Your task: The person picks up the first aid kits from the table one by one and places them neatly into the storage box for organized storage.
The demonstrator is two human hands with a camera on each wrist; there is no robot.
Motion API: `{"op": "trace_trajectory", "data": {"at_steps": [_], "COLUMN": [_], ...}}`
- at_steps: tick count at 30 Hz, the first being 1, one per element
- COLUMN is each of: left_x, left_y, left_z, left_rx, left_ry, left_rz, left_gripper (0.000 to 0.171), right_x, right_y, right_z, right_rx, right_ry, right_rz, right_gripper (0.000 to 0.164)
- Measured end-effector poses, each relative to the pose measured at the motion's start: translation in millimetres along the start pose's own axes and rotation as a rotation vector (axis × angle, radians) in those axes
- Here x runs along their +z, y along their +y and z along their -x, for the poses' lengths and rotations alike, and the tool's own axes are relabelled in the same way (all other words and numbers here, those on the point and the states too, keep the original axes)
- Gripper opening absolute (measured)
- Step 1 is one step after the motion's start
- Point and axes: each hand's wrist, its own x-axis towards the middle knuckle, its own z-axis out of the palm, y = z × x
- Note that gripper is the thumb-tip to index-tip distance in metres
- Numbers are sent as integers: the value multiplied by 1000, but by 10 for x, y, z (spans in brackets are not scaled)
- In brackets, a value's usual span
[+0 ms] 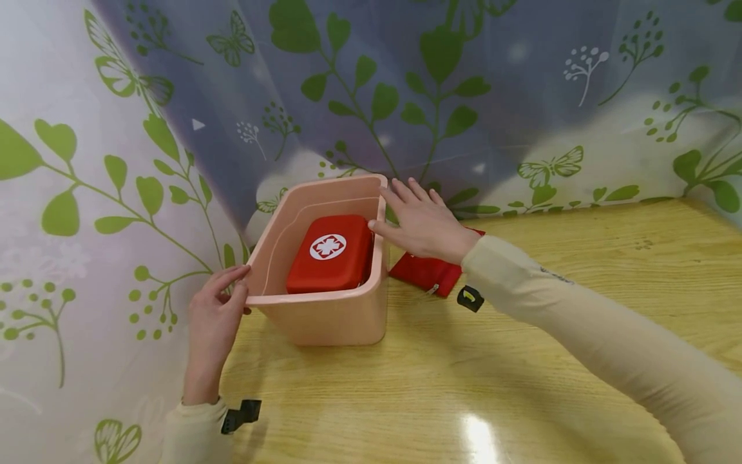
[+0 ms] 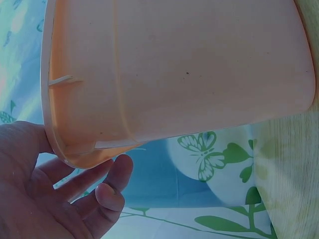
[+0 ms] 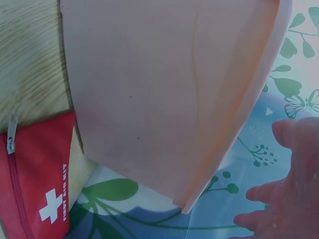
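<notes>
A pink plastic bin (image 1: 327,319) stands on the table at the left, near the curtain corner. Inside it lies a hard red first aid case (image 1: 330,258) with a white cross emblem on top. My left hand (image 1: 216,322) holds the bin's near left corner; in the left wrist view its thumb and fingers (image 2: 114,196) curl about the rim. With fingers straight and spread, my right hand (image 1: 426,225) is at the bin's right rim. Below that hand, a flat red first aid pouch (image 3: 37,174) with a zipper lies beside the bin, partly hidden in the head view by the hand.
A patterned curtain (image 1: 371,96) with green leaves and butterflies closes off the back and left sides. The wood-grain table (image 1: 556,386) extends to the right and toward me. Dark straps (image 1: 470,298) with small devices sit at both wrists.
</notes>
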Motion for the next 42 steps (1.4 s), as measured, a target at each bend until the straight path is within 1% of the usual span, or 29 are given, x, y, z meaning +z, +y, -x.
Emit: {"op": "trace_trajectory", "data": {"at_steps": [10, 18, 27, 35, 42], "left_x": [11, 11, 5, 5, 8], "left_y": [-28, -28, -19, -6, -2], "left_z": [-10, 3, 18, 19, 25], "left_rx": [-15, -9, 7, 2, -5], "left_ry": [1, -1, -5, -8, -10], "left_rz": [3, -1, 30, 40, 47], "left_gripper": [31, 31, 30, 30, 31], "right_x": [-16, -26, -29, 47, 150], "right_y": [128, 243, 399, 508, 590], "right_z": [58, 106, 168, 212, 247], "right_rx": [18, 36, 36, 45, 57], "right_ry": [13, 31, 35, 32, 36], "right_rz": [-4, -5, 9, 25, 18], "right_gripper": [78, 79, 78, 77, 76]}}
